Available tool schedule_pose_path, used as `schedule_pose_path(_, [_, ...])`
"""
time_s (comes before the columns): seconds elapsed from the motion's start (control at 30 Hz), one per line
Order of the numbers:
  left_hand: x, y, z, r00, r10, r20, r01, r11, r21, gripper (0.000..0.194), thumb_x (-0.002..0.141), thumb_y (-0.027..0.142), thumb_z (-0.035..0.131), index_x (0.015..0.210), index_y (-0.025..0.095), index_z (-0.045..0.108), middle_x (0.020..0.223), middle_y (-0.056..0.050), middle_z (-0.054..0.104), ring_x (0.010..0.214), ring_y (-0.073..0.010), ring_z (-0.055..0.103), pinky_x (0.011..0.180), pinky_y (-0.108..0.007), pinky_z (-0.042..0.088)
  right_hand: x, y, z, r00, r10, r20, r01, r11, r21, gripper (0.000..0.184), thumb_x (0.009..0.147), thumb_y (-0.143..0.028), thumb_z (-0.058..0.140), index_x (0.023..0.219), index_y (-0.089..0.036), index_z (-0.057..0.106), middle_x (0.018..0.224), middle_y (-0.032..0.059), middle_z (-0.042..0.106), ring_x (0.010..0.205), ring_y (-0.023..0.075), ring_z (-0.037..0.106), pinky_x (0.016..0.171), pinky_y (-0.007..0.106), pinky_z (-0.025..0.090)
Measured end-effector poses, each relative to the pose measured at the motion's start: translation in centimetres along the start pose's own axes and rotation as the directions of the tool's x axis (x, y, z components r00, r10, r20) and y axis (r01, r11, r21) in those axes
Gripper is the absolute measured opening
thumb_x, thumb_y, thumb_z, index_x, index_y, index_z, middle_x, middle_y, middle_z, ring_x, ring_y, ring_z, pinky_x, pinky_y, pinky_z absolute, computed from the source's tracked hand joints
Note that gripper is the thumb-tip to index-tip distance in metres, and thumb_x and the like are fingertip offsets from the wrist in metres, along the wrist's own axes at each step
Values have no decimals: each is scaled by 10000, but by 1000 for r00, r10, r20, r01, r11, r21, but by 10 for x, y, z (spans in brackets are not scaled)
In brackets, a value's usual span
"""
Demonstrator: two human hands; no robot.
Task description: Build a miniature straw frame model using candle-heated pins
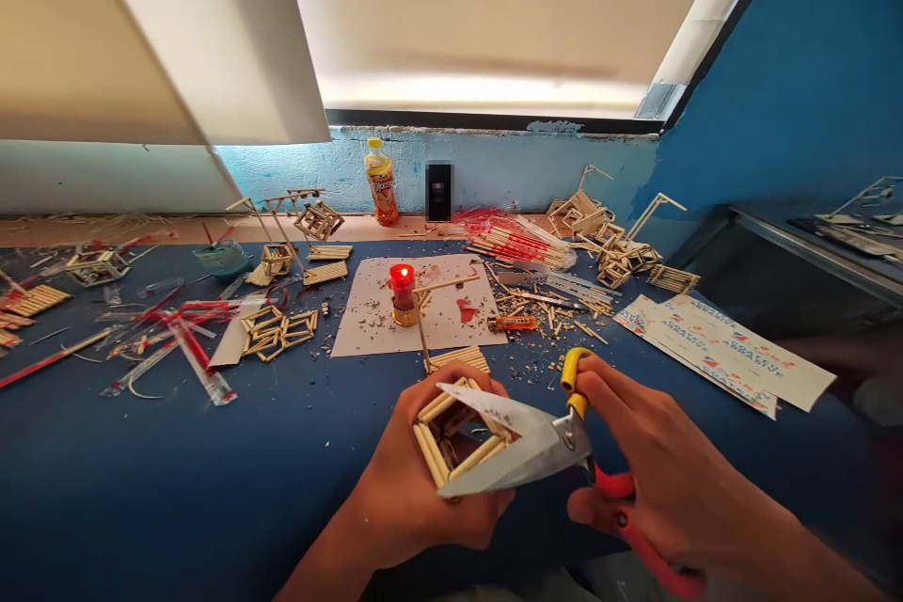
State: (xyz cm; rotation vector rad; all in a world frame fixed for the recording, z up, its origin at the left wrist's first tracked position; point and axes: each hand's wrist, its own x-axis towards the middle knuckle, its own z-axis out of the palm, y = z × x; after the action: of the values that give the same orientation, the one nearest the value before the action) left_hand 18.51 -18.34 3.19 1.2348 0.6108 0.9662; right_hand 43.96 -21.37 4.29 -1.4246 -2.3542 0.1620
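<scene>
My left hand [405, 489] is closed around a small open frame built from wooden sticks [451, 437], held just above the blue table. My right hand [663, 480] grips scissors [536, 447] with red and yellow handles. Their blades are spread apart, one above and one below the near side of the stick frame. A lit red candle [403, 293] stands on a white sheet of paper [367, 315] beyond my hands.
Stick frames [278, 331], loose sticks and plastic wrappers [190, 348] litter the blue table [141, 480]. An orange bottle [381, 181] stands at the wall. More stick models [621, 254] sit back right, beside printed paper strips [726, 353]. A lighter [513, 323] lies near the paper.
</scene>
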Motion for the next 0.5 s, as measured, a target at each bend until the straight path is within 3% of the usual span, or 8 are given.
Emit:
schedule_pose_path(0.1, [-3,-4,-3,990,-134,52,139,985,-102,695,536,-25,780,1124,251,534,812,26,725,600,-120,663,549,-189,567,1,0,-4,1000,-5,29,5,1000,8,527,681,-287,799,1100,-242,483,1073,67,607,826,222,641,679,333,562])
schedule_pose_path(0.27, [0,0,-1,925,-291,245,348,908,-233,598,501,-3,825,983,222,551,721,22,731,536,-119,651,489,-170,529,8,3,-13,995,-97,11,97,995,-23,519,636,-254,811,1033,-231,478,1004,60,584,819,221,601,686,337,549])
schedule_pose_path(0.4, [3,5,-1,923,-308,230,358,907,-222,590,429,113,913,932,201,618,680,31,700,537,-128,646,455,-157,473,13,5,-22,978,-209,21,209,977,-44,549,628,-365,836,1032,-219,495,1011,81,597,841,248,600,703,365,550])
schedule_pose_path(0.5, [4,6,-1,909,-327,259,387,893,-231,642,344,176,954,898,196,630,672,30,690,536,-137,638,442,-163,444,14,7,-25,974,-226,26,227,971,-73,531,639,-402,835,1011,-213,506,943,66,578,773,230,570,648,357,533])
